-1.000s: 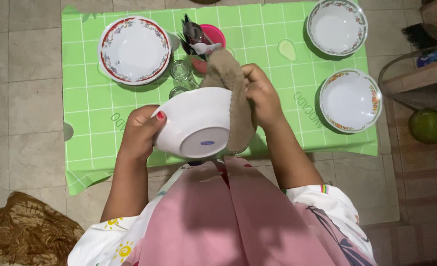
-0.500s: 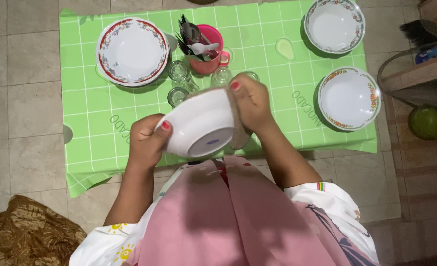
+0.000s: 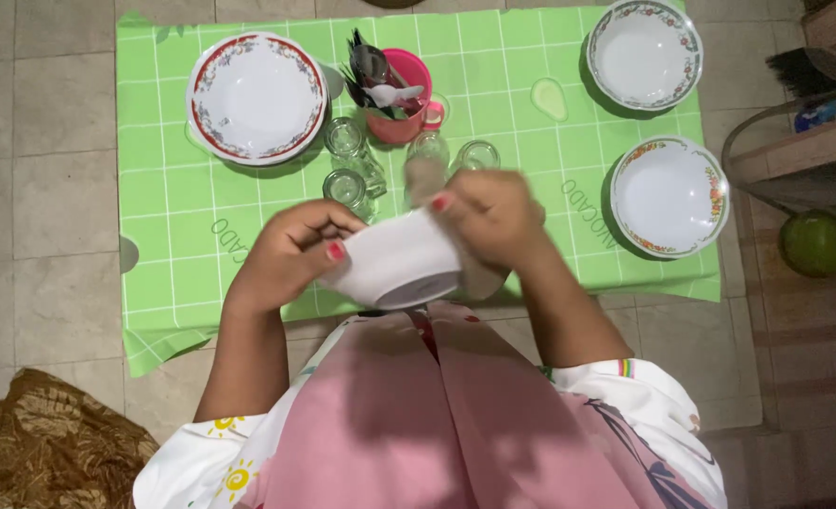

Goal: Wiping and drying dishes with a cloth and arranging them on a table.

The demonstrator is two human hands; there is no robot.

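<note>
The white bowl (image 3: 394, 264) sits in both your hands, held up over the near edge of the green tablecloth (image 3: 521, 132), close to your pink apron (image 3: 437, 415). Your left hand (image 3: 290, 254) curls around the bowl's left side, fingers bent and pressed on the wall. Your right hand (image 3: 493, 221) is closed over the right rim, pinching a brown cloth (image 3: 427, 179) against the bowl. The cloth pokes up behind your fingers.

The bowl looks smooth, hard and shiny, like china or hard plastic; I cannot tell which. It is round with a small flat foot underneath. I think it is light enough for one hand, but slick, and it may crack if it drops. The best place to hold it is the rim and wall, thumb on one side and fingers on the other. The cloth is soft and floppy and helps your hand not slip.

Past the bowl, four small clear glasses (image 3: 347, 141) stand close together. Behind them is a pink plastic cup (image 3: 408, 94) full of metal spoons and forks (image 3: 371, 71). To the far left of the bowl is a white plate with a red rim (image 3: 257, 94). To the right are two white plates with flowers, one near (image 3: 670, 196) and one farther back (image 3: 644, 52). A brown patterned rag (image 3: 50, 443) lies on the tiled floor (image 3: 41, 188), left of you.
</note>
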